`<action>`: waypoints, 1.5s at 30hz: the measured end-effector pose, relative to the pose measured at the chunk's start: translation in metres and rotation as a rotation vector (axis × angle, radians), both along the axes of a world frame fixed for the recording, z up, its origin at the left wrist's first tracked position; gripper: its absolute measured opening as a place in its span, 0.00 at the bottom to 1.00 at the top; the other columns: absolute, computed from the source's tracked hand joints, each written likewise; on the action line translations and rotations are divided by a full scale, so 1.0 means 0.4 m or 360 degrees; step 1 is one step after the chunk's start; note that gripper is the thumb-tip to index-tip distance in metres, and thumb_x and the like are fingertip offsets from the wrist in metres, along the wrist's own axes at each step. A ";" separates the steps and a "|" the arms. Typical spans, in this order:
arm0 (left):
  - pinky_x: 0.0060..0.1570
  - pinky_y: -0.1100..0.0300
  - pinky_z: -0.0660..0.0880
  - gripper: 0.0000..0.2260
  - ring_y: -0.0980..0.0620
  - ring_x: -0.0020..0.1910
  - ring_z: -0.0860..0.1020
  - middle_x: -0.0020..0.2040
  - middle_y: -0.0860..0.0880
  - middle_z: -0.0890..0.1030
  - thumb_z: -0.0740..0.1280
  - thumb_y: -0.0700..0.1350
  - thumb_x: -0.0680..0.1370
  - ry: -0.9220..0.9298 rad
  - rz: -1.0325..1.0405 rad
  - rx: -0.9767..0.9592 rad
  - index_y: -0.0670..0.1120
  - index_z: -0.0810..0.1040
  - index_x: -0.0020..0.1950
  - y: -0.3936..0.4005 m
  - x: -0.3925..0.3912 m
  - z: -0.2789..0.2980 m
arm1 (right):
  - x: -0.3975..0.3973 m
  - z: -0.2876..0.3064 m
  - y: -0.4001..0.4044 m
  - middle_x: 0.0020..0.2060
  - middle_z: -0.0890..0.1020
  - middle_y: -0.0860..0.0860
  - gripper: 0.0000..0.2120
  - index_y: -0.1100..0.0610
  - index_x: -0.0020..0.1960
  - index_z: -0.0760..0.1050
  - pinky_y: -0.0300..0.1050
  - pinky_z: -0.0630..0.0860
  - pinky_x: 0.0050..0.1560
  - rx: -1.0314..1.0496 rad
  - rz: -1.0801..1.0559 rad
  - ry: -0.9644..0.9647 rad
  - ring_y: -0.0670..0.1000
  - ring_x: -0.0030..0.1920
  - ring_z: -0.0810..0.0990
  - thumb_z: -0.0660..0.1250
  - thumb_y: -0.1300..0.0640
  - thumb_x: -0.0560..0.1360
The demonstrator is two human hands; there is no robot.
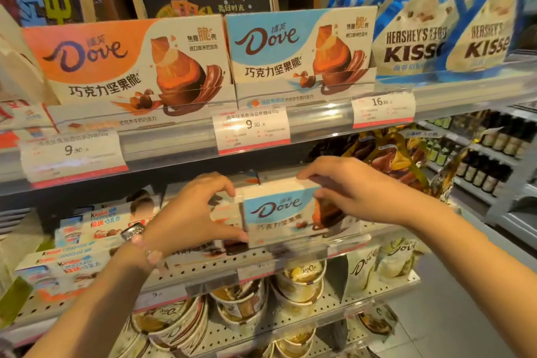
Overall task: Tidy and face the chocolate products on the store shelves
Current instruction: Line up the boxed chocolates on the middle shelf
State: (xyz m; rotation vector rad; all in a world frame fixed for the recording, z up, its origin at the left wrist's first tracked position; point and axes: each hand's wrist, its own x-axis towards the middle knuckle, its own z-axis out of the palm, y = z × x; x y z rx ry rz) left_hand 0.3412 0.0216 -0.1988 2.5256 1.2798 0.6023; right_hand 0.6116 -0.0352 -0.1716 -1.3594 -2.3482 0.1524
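Blue-and-white flat cardboard Dove box [283, 212] is standing upright, long axis level, face outward; left hand [191, 213] and right hand [345, 186] are gripping its ends with curled fingers

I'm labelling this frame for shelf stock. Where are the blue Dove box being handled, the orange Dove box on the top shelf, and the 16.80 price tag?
blue Dove box [279, 209]: head view, on its front face by the logo.
orange Dove box [96, 58]: head view, on its orange front panel.
16.80 price tag [383, 109]: head view, on the tag's middle.

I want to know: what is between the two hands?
In the head view, a blue Dove box sits between the left hand and right hand; both hold it on the middle shelf.
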 end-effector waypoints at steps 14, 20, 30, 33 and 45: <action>0.59 0.64 0.64 0.24 0.58 0.63 0.69 0.67 0.57 0.71 0.71 0.54 0.72 0.0212 0.0202 -0.0056 0.56 0.71 0.66 0.015 -0.025 -0.059 | 0.105 -0.080 0.077 0.56 0.75 0.45 0.15 0.54 0.61 0.72 0.36 0.78 0.54 -0.0192 -0.0193 0.0299 0.45 0.64 0.72 0.64 0.67 0.76; 0.63 0.62 0.64 0.24 0.58 0.65 0.68 0.68 0.58 0.71 0.71 0.54 0.72 0.0206 0.0212 -0.0051 0.56 0.71 0.66 0.012 -0.026 -0.054 | 0.082 -0.116 0.104 0.56 0.77 0.48 0.14 0.56 0.61 0.74 0.41 0.78 0.53 -0.0007 -0.0174 0.0025 0.48 0.59 0.75 0.64 0.65 0.76; 0.69 0.56 0.59 0.24 0.57 0.70 0.62 0.71 0.61 0.65 0.69 0.56 0.72 0.0211 0.0225 0.0021 0.59 0.69 0.67 0.010 -0.030 -0.074 | 0.080 -0.201 0.130 0.55 0.74 0.49 0.16 0.56 0.62 0.76 0.35 0.72 0.54 0.0192 -0.0109 0.0053 0.48 0.58 0.72 0.67 0.63 0.74; 0.71 0.55 0.59 0.24 0.57 0.71 0.60 0.72 0.60 0.64 0.68 0.57 0.72 0.0213 0.0203 0.0006 0.59 0.69 0.67 0.010 -0.033 -0.079 | 0.073 -0.180 0.141 0.56 0.76 0.50 0.18 0.56 0.64 0.74 0.37 0.72 0.55 0.0136 -0.0137 0.0179 0.48 0.58 0.73 0.67 0.54 0.75; 0.66 0.62 0.61 0.24 0.60 0.66 0.63 0.67 0.61 0.67 0.71 0.57 0.70 0.0289 0.0107 0.0067 0.58 0.69 0.65 0.031 -0.029 -0.062 | 0.051 -0.172 0.230 0.56 0.76 0.52 0.12 0.56 0.59 0.76 0.45 0.70 0.56 0.0012 -0.0460 0.0065 0.53 0.58 0.73 0.60 0.55 0.79</action>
